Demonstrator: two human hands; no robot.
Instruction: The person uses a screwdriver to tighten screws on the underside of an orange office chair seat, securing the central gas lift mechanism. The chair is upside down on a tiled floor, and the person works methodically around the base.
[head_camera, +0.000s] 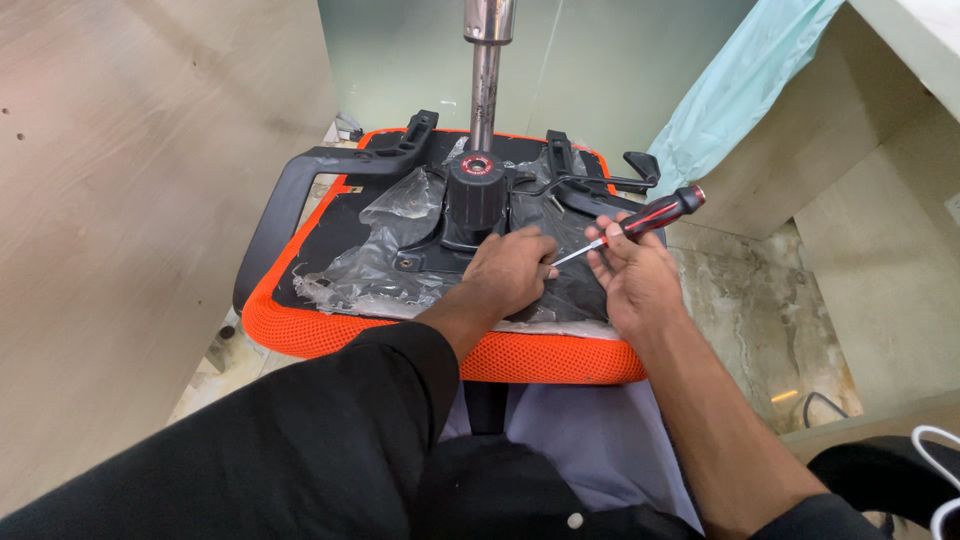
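An upside-down office chair seat with orange mesh edging lies in front of me, its black underside covered in crumpled clear plastic. A black tilt mechanism with a metal gas-lift column stands at its middle. My left hand presses flat on the plate just in front of the mechanism. My right hand holds a red-and-black screwdriver, whose tip points left toward my left hand's fingers.
A black armrest curves off the seat's left side. A black lever sticks out at the right. A pale green plastic sheet hangs at the upper right. Wooden panels stand on both sides. A white cable lies at the lower right.
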